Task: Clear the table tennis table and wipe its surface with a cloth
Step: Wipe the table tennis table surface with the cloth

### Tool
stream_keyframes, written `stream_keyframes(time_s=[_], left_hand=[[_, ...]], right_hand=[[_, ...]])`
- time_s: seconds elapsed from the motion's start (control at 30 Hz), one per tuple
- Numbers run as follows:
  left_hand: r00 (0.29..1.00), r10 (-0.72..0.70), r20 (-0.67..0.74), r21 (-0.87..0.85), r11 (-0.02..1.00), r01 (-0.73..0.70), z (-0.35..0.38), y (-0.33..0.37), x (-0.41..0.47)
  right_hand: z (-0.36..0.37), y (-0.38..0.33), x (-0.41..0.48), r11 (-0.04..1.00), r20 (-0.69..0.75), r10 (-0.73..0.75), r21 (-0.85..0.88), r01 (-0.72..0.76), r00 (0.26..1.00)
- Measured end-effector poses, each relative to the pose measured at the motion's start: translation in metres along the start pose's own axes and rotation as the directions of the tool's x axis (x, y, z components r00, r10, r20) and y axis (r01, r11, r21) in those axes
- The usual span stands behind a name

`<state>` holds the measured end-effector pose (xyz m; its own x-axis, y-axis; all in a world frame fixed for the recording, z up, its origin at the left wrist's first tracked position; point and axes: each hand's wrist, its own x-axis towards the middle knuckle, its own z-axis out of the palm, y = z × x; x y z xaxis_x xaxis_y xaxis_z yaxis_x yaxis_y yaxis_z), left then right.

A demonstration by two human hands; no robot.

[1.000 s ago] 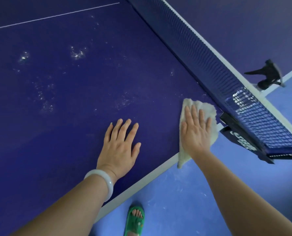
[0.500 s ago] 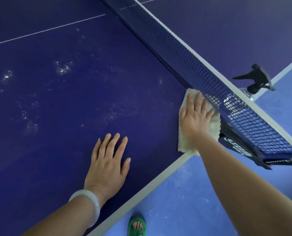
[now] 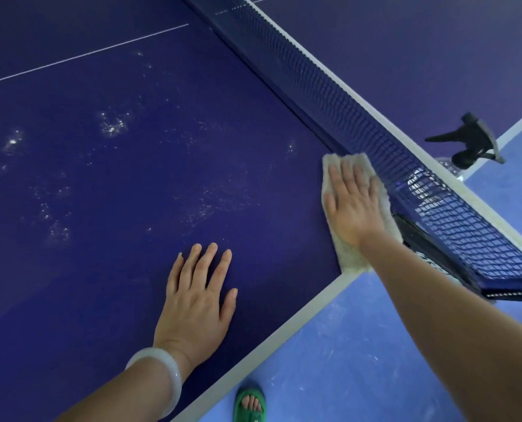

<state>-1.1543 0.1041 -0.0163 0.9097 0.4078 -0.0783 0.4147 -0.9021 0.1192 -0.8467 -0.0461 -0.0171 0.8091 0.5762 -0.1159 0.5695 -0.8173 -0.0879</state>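
Cloth [image 3: 349,257], pale and fuzzy, lies flat on the dark blue desk [image 3: 131,178] right against the net [image 3: 375,141], near the desk's white edge. Right hand [image 3: 349,208] presses on it palm down, fingers straight, its grip wide and closed on nothing. Left hand [image 3: 197,303] rests flat on the bare desk, grip equally wide, a pale bangle [image 3: 165,376] at the wrist. Wet speckles [image 3: 112,124] dot the surface. A spray bottle [image 3: 467,144] stands beyond the net.

two hands [image 3: 197,303], one cloth [image 3: 349,257], one net [image 3: 375,141], one spray bottle [image 3: 467,141], one sandal [image 3: 249,405].
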Motion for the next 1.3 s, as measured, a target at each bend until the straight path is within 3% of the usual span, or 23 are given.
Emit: stream_keyframes(time_s=[0.1,0.17,0.27,0.33,0.4,0.47,0.53,0.6,0.73,1.0,1.1,1.17,1.3], left_hand=[[1.000,-0.001,0.011,0.016,1.000,0.001,0.000,-0.001,-0.001],[1.000,-0.006,0.017,0.021,1.000,0.005,-0.001,-0.001,-0.001],[1.000,-0.008,0.017,0.014,1.000,0.008,-0.001,0.000,-0.001],[1.000,-0.013,0.020,0.008,1.000,0.013,-0.002,0.000,-0.001],[1.000,-0.008,0.019,0.008,1.000,0.007,-0.002,0.000,-0.001],[1.000,-0.004,0.014,0.014,1.000,0.004,-0.001,0.000,-0.001],[1.000,-0.005,0.013,0.013,1.000,0.005,-0.001,0.000,-0.001],[1.000,-0.006,0.018,0.017,1.000,0.006,-0.002,0.000,-0.001],[1.000,-0.008,0.016,0.008,1.000,0.008,-0.002,0.001,-0.001],[1.000,-0.016,0.009,0.016,1.000,0.016,-0.001,0.001,-0.001],[1.000,-0.017,-0.003,0.009,1.000,0.017,-0.002,0.002,-0.001],[1.000,-0.016,0.001,0.009,1.000,0.016,-0.002,0.002,-0.001],[1.000,-0.015,-0.006,0.022,1.000,0.015,-0.002,0.002,-0.001]], right_hand=[[-0.004,-0.025,0.031,1.000,0.019,-0.011,0.027,0.011,1.000],[-0.003,-0.047,0.030,0.987,0.031,-0.158,0.002,0.158,0.987],[0.001,-0.056,-0.014,0.905,0.030,-0.424,0.003,0.424,0.905],[0.005,-0.041,-0.047,0.876,0.038,-0.482,0.020,0.481,0.876],[0.009,-0.015,-0.057,0.940,-0.012,-0.342,-0.002,0.342,0.940],[0.009,0.001,-0.050,0.998,-0.071,-0.069,0.006,0.070,0.995],[0.011,-0.006,-0.044,0.992,-0.065,0.126,0.029,-0.124,0.990],[0.016,-0.025,-0.052,0.972,-0.057,0.228,0.068,-0.224,0.972],[0.028,-0.044,-0.079,0.956,-0.087,0.290,0.068,-0.284,0.953],[0.017,-0.036,-0.050,0.917,-0.040,0.379,0.155,-0.369,0.925],[0.028,-0.064,-0.094,0.952,-0.110,0.293,0.127,-0.279,0.950],[0.029,-0.065,-0.100,0.966,-0.079,0.247,0.101,-0.239,0.966],[0.017,-0.037,-0.048,0.952,-0.075,0.304,0.062,-0.300,0.950]])
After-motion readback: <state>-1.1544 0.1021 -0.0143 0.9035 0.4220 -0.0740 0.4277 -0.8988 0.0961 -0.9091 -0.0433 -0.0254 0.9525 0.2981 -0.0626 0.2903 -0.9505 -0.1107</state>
